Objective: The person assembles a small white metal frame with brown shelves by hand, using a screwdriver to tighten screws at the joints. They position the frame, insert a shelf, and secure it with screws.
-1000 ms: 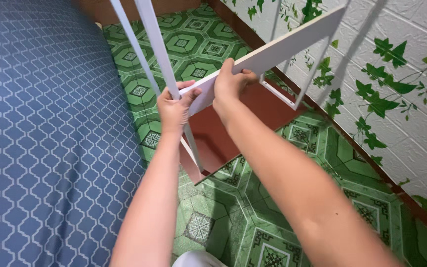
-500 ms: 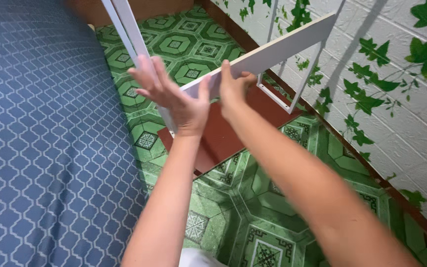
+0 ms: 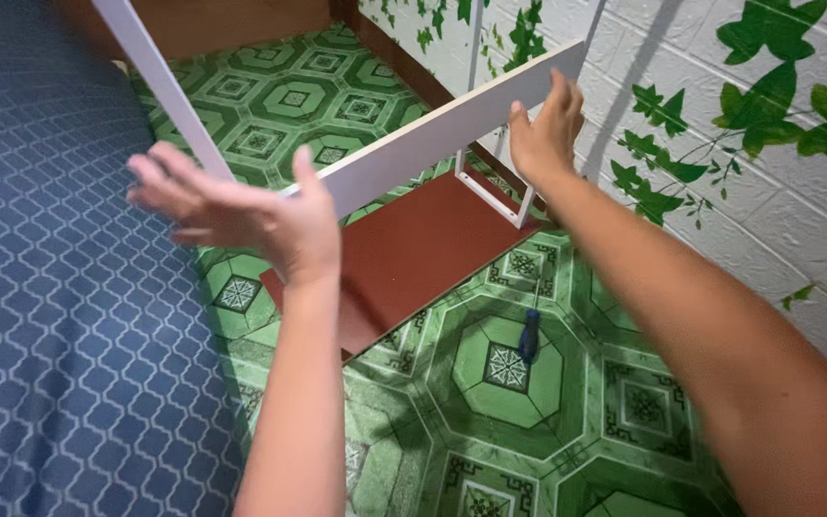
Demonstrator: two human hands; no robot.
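Observation:
A long white board (image 3: 433,144), part of a white frame with a slanted white rail (image 3: 160,81), is held up over the floor. My right hand (image 3: 543,129) grips the board's far end, fingers over its top edge. At the board's near end my left hand (image 3: 241,211) is spread wide, palm toward the board, touching or almost touching it. Under the board lies a brown-red panel (image 3: 404,254) on the floor, with a small white rectangular frame piece (image 3: 495,196) standing on its far edge.
A blue-handled screwdriver (image 3: 528,335) lies on the green patterned floor (image 3: 528,412) just right of the panel. A bed with a blue patterned cover (image 3: 59,316) fills the left. A white brick wall with leaf decoration (image 3: 748,134) runs along the right.
My right hand slid from the board's near end out to its far end. My left hand let go of the white rail and spread wide by the board's near end.

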